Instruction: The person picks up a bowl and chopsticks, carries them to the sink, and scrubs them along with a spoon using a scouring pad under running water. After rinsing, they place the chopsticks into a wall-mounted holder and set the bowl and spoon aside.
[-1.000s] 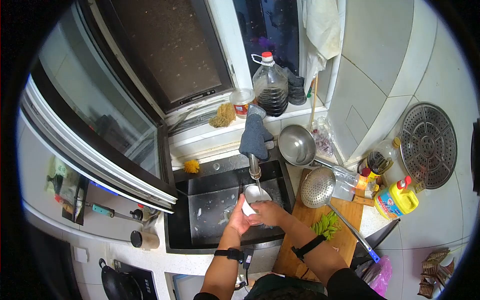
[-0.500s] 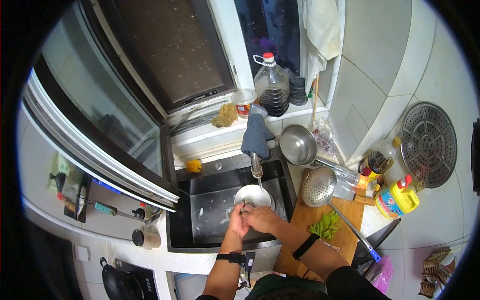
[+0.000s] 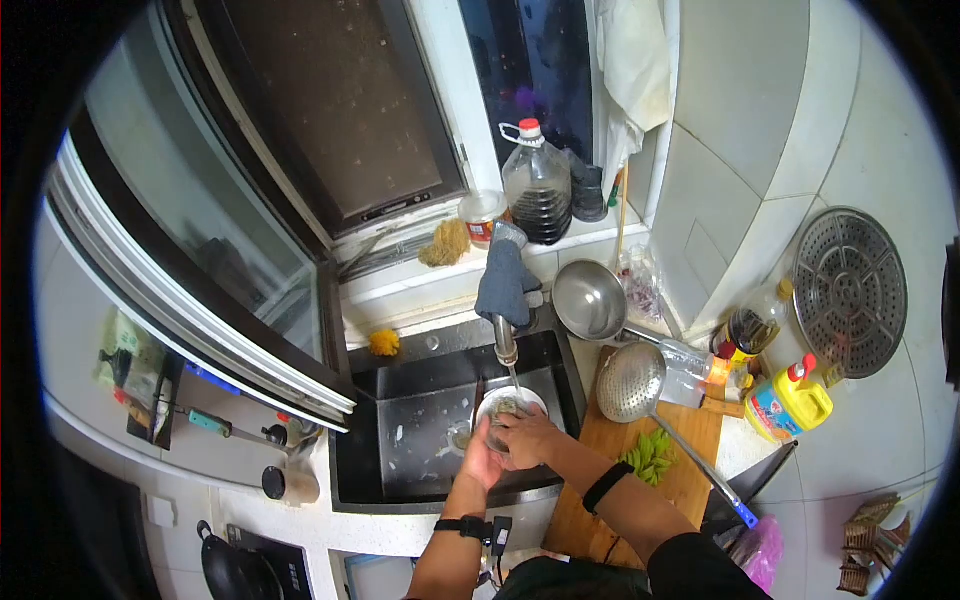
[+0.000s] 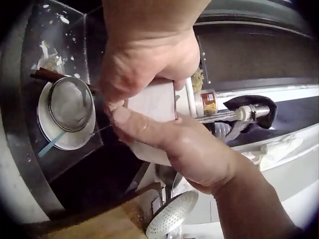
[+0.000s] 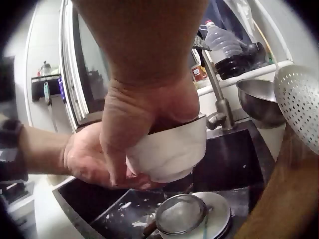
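Clear in both wrist views but not to be made out from the head: one strainer (image 5: 180, 214) lying on a white plate (image 4: 45, 119) in the sink (image 3: 400, 460), plus the thumb of the right hand (image 3: 530, 437) outside the wall of the bowl (image 5: 172, 149). Only in the head view: greens (image 3: 648, 457) mid-board (image 3: 585, 520) and a yellow bottle (image 3: 790, 402) past the board's right edge. Compared with half a second ago, right hand no longer bunched at the near rim, but spread into the mouth; left hand (image 3: 483, 455) cupped round the side, both grasping the bowl above the sink's right half, under the faucet (image 3: 506, 345). Counted: one bowl, one skimmer (image 3: 632, 383), one saucepan (image 3: 590, 300).
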A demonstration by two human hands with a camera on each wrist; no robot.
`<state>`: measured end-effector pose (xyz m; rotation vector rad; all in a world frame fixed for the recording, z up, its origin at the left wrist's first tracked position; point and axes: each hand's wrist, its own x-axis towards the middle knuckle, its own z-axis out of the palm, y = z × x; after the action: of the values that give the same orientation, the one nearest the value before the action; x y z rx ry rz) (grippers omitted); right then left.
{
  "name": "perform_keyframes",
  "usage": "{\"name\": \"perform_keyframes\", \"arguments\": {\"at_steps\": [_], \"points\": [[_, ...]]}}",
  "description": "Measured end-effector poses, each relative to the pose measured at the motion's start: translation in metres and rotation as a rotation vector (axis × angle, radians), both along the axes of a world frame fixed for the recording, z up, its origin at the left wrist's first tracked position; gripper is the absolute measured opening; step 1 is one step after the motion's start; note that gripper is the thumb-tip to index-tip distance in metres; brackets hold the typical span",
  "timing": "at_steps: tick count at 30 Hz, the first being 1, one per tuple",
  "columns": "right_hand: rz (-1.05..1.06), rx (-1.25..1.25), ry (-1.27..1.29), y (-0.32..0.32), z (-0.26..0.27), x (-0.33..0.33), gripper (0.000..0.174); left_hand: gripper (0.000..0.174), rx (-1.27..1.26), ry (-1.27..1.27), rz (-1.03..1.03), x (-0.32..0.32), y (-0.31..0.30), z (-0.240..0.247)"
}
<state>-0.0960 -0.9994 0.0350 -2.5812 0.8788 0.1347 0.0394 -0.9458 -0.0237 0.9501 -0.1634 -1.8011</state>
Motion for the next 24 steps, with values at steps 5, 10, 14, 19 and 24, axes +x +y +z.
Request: {"name": "perform_keyframes", "arguments": {"at_steps": [5, 10, 14, 19, 24], "points": [[-0.031, 0.008, 0.171, 0.004, -0.010, 0.004, 0.038, 0.050, 0.091, -0.131, 0.114, -0.003, -0.009, 0.007], [-0.149, -0.141, -0.463, 0.003, 0.000, -0.025, 0.022, 0.048, 0.036, -0.025, 0.127, 0.009, -0.028, -0.013], [-0.529, 0.054, -0.945, 0.013, -0.001, -0.045, 0.019, 0.050, 0.114, -0.019, 0.169, -0.005, -0.040, 0.007], [-0.942, 0.073, -1.103, 0.022, -0.014, -0.069, 0.017, 0.046, 0.179, -0.005, 0.095, -0.023, -0.030, -0.014], [-1.063, 0.372, -1.165, 0.033, -0.036, -0.083, 0.015, 0.051, 0.143, -0.037, 0.052, -0.014, -0.029, -0.029]]}}
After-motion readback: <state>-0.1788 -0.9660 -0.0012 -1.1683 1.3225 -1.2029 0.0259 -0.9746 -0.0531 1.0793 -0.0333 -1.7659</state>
